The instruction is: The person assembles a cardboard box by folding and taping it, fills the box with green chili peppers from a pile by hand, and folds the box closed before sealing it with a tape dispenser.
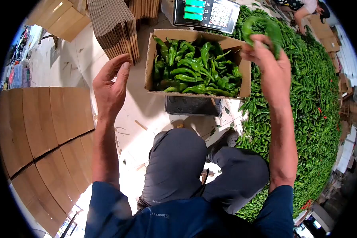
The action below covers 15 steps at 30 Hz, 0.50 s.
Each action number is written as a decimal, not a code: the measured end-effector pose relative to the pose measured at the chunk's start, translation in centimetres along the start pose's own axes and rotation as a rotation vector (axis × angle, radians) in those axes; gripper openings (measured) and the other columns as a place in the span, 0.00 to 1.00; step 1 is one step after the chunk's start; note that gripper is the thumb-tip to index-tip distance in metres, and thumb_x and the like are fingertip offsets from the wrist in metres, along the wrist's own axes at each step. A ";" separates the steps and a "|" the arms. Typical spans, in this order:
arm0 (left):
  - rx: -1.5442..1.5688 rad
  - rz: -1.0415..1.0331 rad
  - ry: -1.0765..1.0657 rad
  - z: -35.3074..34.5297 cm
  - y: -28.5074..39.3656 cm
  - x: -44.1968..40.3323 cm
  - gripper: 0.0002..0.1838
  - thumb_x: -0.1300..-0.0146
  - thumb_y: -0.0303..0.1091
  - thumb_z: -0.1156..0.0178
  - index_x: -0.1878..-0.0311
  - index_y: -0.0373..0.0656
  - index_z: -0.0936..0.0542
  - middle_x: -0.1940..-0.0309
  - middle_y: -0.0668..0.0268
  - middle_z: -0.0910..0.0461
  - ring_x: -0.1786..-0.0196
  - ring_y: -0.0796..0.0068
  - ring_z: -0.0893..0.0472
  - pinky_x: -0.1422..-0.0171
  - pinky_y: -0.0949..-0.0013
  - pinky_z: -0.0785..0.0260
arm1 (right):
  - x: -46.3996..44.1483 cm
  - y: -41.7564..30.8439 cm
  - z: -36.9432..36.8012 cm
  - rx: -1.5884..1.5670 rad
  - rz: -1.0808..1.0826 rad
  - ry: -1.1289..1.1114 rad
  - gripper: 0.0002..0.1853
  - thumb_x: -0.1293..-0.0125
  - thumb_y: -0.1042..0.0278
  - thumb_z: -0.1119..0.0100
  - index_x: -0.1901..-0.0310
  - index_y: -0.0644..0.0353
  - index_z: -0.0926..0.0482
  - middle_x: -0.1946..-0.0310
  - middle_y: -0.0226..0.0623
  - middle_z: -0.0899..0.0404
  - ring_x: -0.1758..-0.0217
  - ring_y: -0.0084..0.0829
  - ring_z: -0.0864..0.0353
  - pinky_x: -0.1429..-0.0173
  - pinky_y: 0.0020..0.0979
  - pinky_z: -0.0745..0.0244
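An open cardboard box (198,93) full of green peppers (190,65) sits in front of me, above a dark scale base (192,106). My right hand (270,65), raised past the box's right side, grips curved green peppers (274,35); their exact number is unclear. To the left of the box, my left hand (111,85) hangs with fingers bent and thumb apart, holding nothing visible. Behind the box stands the scale's display (206,14), with green lit panels and a keypad.
A wide heap of green peppers (305,115) covers the floor on my right, with a few red ones (320,110). Stacked flat cartons (113,27) stand at the back left. Closed boxes (47,119) line my left. Another person's arm (299,18) reaches in at top right.
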<state>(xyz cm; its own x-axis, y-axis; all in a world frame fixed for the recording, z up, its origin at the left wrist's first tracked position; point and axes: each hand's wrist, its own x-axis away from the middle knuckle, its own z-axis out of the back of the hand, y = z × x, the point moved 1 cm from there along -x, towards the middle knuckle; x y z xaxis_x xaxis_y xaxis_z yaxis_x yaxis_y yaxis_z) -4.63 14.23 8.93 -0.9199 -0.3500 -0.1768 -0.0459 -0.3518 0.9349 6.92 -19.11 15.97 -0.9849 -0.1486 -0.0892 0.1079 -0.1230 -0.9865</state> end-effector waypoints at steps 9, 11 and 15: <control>-0.114 -0.034 -0.079 -1.0 0.6 -0.4 0.13 0.29 0.29 0.37 0.44 0.36 0.17 0.53 0.65 0.14 0.49 0.79 0.18 0.40 0.73 0.27 | 8.0 6.4 14.7 0.238 -0.385 0.265 0.20 0.24 0.53 0.42 0.46 0.63 0.25 0.67 0.32 0.21 0.68 0.22 0.21 0.62 0.27 0.24; -0.124 -0.067 -0.088 -1.3 0.7 -0.6 0.13 0.30 0.29 0.36 0.46 0.36 0.16 0.55 0.64 0.13 0.53 0.78 0.18 0.44 0.72 0.26 | 10.6 7.4 15.5 0.272 -0.430 0.276 0.19 0.24 0.54 0.42 0.45 0.63 0.25 0.67 0.32 0.21 0.69 0.22 0.21 0.64 0.27 0.24; -0.141 -0.053 -0.110 -1.8 1.5 -0.9 0.13 0.30 0.29 0.36 0.45 0.36 0.16 0.55 0.68 0.14 0.53 0.82 0.20 0.44 0.74 0.28 | 12.1 6.3 14.2 0.224 -0.449 0.201 0.22 0.22 0.51 0.45 0.43 0.64 0.26 0.67 0.33 0.21 0.69 0.23 0.21 0.63 0.28 0.23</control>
<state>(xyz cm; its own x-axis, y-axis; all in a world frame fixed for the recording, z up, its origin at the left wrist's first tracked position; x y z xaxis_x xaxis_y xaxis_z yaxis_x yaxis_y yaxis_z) -3.14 12.43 9.97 -0.9552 -0.2329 -0.1827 -0.0477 -0.4881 0.8715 -2.39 -35.62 10.58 -0.9449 0.1548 0.2885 -0.3252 -0.3408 -0.8821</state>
